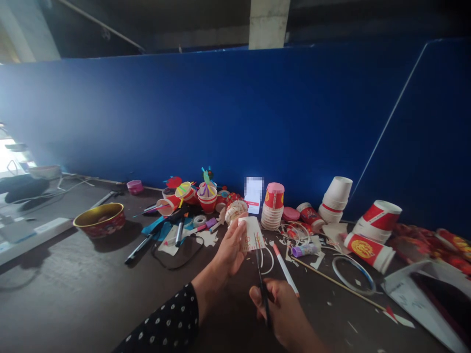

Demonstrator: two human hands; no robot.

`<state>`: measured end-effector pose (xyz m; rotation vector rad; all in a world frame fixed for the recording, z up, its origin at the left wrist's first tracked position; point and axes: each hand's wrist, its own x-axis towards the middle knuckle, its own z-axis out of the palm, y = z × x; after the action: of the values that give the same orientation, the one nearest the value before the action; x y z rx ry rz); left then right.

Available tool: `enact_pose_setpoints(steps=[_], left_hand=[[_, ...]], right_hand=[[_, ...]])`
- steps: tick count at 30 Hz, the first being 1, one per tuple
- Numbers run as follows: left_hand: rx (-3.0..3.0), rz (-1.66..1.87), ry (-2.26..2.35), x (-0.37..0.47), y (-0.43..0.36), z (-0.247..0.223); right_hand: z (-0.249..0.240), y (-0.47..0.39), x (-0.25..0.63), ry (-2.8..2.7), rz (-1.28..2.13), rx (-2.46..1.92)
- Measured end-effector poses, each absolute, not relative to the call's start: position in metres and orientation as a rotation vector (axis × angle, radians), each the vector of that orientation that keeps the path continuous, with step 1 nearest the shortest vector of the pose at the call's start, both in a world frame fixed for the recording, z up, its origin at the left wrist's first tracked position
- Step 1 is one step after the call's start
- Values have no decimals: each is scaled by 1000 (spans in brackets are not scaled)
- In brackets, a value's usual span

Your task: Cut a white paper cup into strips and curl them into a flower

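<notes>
A small piece of white paper or card with faint reddish marks is pinched in my left hand, near the middle of the view. My right hand is wrapped round the handles of dark scissors. The scissor blades point up and away from me, with their tips at the lower right part of the white card. Whether the blades are cutting into it is too small to tell.
Behind the hands stand a phone and stacked paper cups. A white marker, a thin stick and paper scraps lie to the right. At the left are a gold-rimmed bowl and a black pen.
</notes>
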<state>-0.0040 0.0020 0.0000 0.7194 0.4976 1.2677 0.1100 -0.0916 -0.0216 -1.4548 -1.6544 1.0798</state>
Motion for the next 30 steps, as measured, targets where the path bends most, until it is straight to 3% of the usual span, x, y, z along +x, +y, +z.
enact_pose_setpoints(steps=[30], left_hand=[[746, 1275, 538, 0, -3, 2]], right_hand=[[-22, -90, 111, -1677, 1031, -1522]])
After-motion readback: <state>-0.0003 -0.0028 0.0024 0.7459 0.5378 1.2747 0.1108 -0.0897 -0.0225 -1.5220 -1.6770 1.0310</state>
